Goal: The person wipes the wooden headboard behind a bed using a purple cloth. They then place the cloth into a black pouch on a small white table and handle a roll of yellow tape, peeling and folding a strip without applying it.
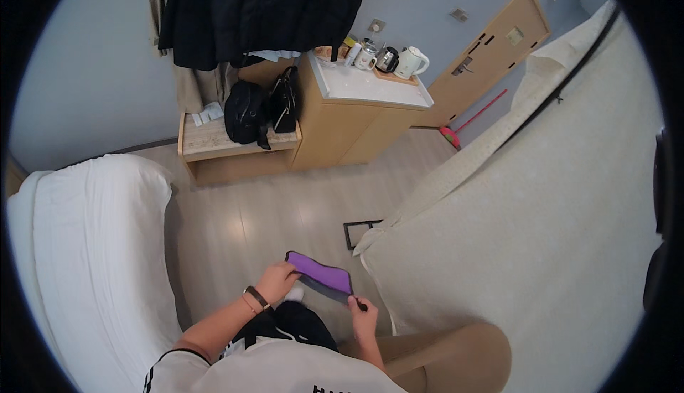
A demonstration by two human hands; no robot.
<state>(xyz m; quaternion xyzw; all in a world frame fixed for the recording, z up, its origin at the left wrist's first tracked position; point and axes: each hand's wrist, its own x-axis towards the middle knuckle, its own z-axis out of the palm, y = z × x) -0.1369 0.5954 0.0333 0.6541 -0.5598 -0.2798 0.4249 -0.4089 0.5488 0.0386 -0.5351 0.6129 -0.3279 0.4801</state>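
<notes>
A purple cloth with dark edging (322, 273) is stretched out in front of my body above the floor. Its grey or dark other side shows along the lower edge. My left hand (279, 282) pinches the cloth's left end between thumb and fingers. At the right end, my right hand (363, 314) grips a corner, and a small black piece sticks out of the fist; whether it belongs to the cloth I cannot tell. The cloth hangs slightly wavy between both hands, sloping down to the right.
A white-covered bed (101, 243) lies to the left. On the right hang a pale fabric sheet (507, 232) and, below it, a brown chair (465, 350). A black metal frame (348, 237) stands on the floor (240, 222). Ahead are a bench with bags (247, 112) and a wooden cabinet (342, 131).
</notes>
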